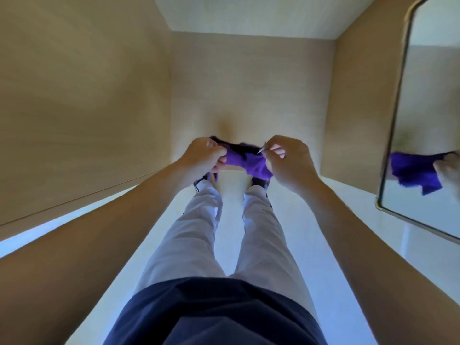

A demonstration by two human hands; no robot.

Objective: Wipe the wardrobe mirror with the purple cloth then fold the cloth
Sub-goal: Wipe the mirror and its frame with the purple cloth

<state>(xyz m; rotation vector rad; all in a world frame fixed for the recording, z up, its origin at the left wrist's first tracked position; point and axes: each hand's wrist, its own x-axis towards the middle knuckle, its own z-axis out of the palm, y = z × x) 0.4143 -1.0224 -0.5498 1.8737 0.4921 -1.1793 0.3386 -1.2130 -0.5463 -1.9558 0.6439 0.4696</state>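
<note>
The purple cloth is bunched up between both hands, held out in front of me over my legs. My left hand grips its left end with the fingers curled shut. My right hand pinches its right end between thumb and fingers. The wardrobe mirror, with a thin gold rim and rounded corners, hangs on the panel at the far right. It shows a reflection of the cloth and of one hand.
Beige wood-grain wardrobe panels stand to the left, ahead and to the right. A pale floor runs beneath me. My legs in light trousers and dark shoes fill the lower middle of the view.
</note>
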